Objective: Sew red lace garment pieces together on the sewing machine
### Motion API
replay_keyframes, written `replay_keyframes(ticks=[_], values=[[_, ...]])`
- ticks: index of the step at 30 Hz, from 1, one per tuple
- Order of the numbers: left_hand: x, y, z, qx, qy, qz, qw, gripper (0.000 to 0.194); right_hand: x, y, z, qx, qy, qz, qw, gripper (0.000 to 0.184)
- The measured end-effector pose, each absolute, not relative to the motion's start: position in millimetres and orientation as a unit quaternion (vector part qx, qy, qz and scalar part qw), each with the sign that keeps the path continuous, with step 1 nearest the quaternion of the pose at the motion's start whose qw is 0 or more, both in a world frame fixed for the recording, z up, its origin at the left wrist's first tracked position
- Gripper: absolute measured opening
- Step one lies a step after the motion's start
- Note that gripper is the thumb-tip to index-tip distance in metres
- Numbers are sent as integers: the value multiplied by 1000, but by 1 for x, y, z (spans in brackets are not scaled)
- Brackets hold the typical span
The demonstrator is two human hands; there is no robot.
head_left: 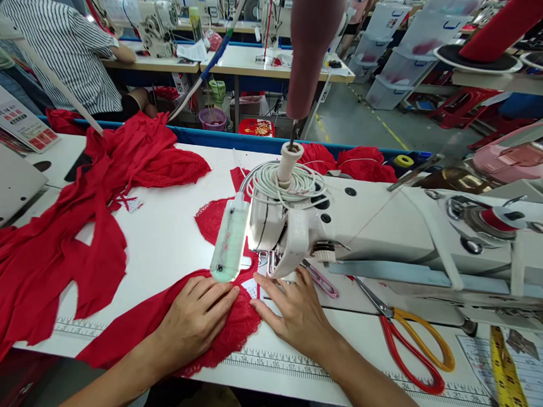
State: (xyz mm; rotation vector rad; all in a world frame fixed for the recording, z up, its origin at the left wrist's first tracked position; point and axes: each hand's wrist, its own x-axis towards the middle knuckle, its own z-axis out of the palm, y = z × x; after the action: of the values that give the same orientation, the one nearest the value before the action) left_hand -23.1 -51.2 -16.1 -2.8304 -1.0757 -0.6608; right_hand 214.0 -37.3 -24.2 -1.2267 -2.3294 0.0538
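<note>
My left hand (199,312) lies palm down on a red lace fabric piece (244,326), its fingers stretched out flat just in front of the needle area. On the other side, my right hand (296,308) has its fingers spread, with thumb and index fingertips at the right edge of the fabric, close to a small white patterned patch (251,287). The white sewing machine (369,216) stands over the work, and its head hides part of the presser foot. A pale green lamp (230,240) hangs beside the head, above the fabric and near my left fingertips.
Red cut fabric (97,221) is heaped on the left. Scissors (411,345) with red and orange handles and pink thread snips (324,281) lie right of my hand. A yellow tape measure (508,378) hangs at far right. A person in a striped shirt (74,48) sits ahead.
</note>
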Motion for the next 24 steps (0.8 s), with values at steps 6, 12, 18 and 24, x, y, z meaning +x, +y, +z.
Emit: replay_keyframes(ticks=[6, 12, 18, 24], values=[[-28, -50, -17, -913, -359, -192, -32, 37, 218, -37, -22, -446, -861, 29, 243, 39], [-40, -35, -17, -933, -324, -146, -49, 41, 219, -38, -19, -443, -867, 31, 226, 42], [-36, -38, -13, -932, -337, -135, -4, 40, 220, -39, -16, -440, -873, 20, 208, 48], [-22, -54, -14, -929, -329, -165, 41, 42, 221, -38, -14, -441, -876, 32, 193, 51]])
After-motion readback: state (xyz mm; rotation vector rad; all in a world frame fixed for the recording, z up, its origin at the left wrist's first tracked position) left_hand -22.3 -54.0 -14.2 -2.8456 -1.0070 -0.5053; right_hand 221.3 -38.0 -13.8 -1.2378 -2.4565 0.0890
